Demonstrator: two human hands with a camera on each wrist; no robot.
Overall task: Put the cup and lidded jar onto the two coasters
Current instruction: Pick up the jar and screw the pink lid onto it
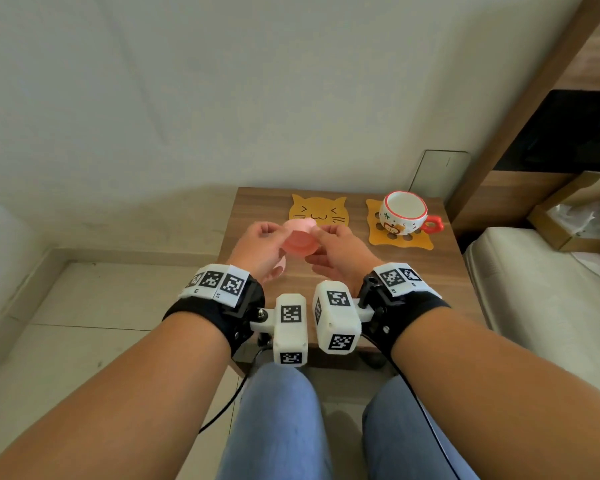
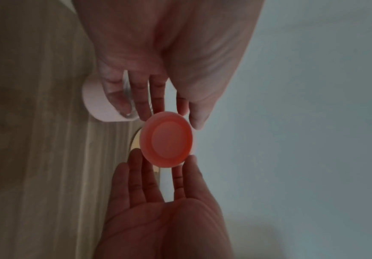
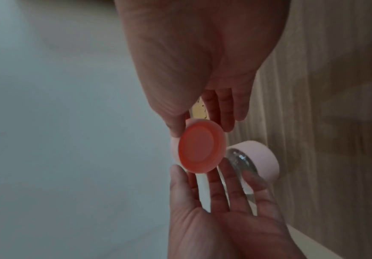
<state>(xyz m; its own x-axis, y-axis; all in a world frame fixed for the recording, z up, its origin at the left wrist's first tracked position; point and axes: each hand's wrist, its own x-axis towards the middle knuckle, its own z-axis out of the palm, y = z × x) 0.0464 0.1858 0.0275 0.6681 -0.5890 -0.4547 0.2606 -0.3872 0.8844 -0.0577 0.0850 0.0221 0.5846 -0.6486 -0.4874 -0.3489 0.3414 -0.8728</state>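
The wooden surface (image 1: pixel 430 271) in front of my knees carries 2 orange coasters side by side at its far edge. The cat-face coaster (image 1: pixel 321 211) on the left has nothing on it. The coaster with holes (image 1: pixel 402 242) on the right bears the cup (image 1: pixel 402 213), upright, white with a red rim, its red handle pointing right.

My left hand (image 1: pixel 257 251) and right hand (image 1: pixel 340 251) meet above the near half of the surface, just in front of the cat-face coaster.

The left hand holds the jar (image 2: pixel 98 103), clear glass with a pale pink base, lying on its side across my lower fingers, the little finger curled around it, off the surface. My left thumb (image 2: pixel 198 119) reaches up to the rim of the lid.

The lid (image 1: pixel 300 237), a round pink disc, is off the jar and held in the air between my 2 hands. My right hand pinches it at the rim, thumb (image 3: pixel 176 126) on one side and fingers (image 3: pixel 224 119) behind, the rest of that hand loosely spread.
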